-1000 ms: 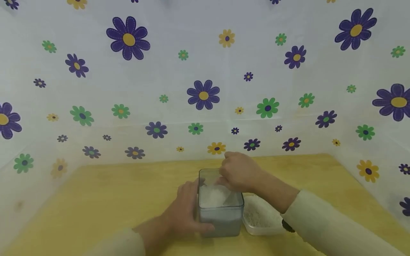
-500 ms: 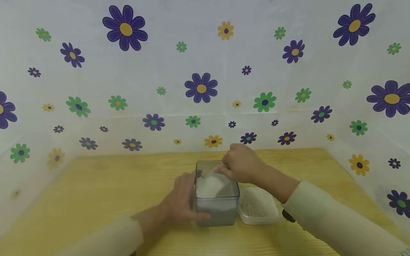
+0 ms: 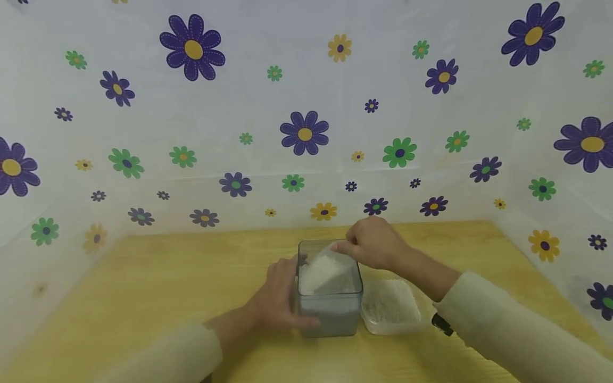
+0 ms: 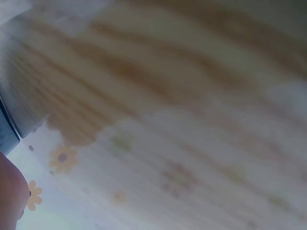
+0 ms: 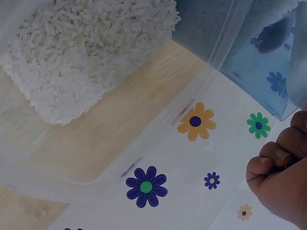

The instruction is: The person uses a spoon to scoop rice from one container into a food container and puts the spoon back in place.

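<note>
A tall clear square container [image 3: 330, 316] of white rice stands on the table, its rim facing up. My left hand [image 3: 278, 298] holds its left side, thumb across the front; in the left wrist view only a bit of that hand [image 4: 10, 194] shows beside the container's edge [image 4: 7, 129]. Over the container's right rim, my right hand [image 3: 378, 244] grips a translucent scoop [image 3: 329, 251], tilted and lying against the white rice [image 3: 325, 274]. Curled fingers of the right hand [image 5: 283, 175] appear in the right wrist view; the scoop's handle is hidden.
A low clear tub [image 3: 390, 329] with rice [image 5: 91, 52] stands just right of the tall container, under my right forearm. The wooden table [image 3: 191, 276] meets a white flowered sheet [image 3: 249, 106] at the back and sides. A dark object [image 3: 441, 324] shows beneath the right sleeve.
My right hand has drawn up and to the right, bringing the scoop into clearer view with rice against it. The left hand stays on the container. The head view has shifted slightly.
</note>
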Tool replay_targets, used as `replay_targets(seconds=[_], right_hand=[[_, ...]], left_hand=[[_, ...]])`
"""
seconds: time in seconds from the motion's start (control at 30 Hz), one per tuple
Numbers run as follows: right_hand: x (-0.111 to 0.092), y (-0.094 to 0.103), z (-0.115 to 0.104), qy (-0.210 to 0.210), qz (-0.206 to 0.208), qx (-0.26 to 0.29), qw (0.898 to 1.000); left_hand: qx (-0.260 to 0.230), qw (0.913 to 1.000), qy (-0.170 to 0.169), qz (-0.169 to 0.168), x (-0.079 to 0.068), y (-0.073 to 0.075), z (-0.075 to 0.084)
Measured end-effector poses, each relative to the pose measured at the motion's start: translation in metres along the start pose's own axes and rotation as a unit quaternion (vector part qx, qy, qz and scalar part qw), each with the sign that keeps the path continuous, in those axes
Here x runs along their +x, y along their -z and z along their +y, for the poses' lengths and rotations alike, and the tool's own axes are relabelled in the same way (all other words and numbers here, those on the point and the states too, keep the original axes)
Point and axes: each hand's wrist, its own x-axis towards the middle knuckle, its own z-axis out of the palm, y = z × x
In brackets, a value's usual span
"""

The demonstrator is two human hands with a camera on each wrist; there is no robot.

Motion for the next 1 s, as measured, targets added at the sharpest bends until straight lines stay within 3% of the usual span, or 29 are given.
replay_targets(seconds=[0.37, 0.63, 1.0], right_hand=[[-0.003, 0.006, 0.008, -0.009, 0.008, 0.061, 0.998], [-0.011, 0.014, 0.020, -0.061, -0.005, 0.113, 0.992], [-0.025, 0.027, 0.042, -0.093, 0.020, 0.139, 0.986]], left_hand=[[-0.019, 0.9996, 0.020, -0.010, -0.005, 0.006, 0.009], [-0.013, 0.9992, 0.031, -0.024, -0.005, 0.006, 0.008], [-0.007, 0.9996, 0.022, -0.018, -0.006, 0.005, 0.006]])
